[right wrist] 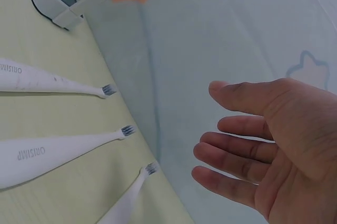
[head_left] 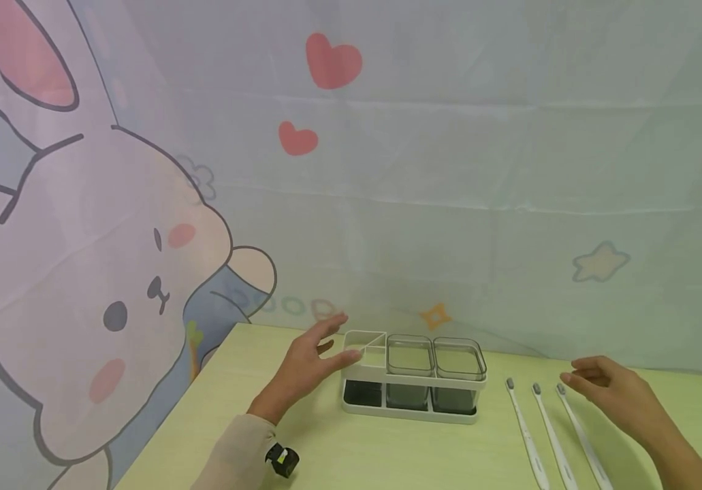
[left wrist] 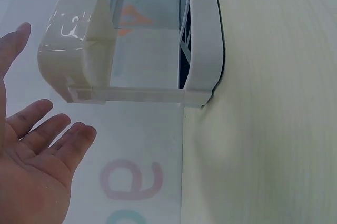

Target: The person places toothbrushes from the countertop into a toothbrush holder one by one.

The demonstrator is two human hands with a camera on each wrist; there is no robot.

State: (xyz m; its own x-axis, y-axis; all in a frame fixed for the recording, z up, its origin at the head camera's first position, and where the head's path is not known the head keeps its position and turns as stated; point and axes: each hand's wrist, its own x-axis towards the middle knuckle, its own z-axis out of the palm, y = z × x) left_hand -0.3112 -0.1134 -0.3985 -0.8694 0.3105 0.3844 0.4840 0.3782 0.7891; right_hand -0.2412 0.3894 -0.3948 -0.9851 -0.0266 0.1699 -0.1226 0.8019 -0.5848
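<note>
A white toothbrush holder stands on the table with two clear grey cups seated in its right slots. Its left section is a divided frame. My left hand is at that left end, fingers spread and thumb near the rim; the left wrist view shows a gap between the fingers and the holder. Three white toothbrushes with grey bristles lie side by side to the right of the holder. Just right of the rightmost toothbrush hovers my right hand, its fingers loosely bent around nothing.
Behind the table hangs a cloth backdrop printed with a rabbit, hearts and stars; it meets the table's back edge close behind the holder. A black wrist device sits by the left sleeve.
</note>
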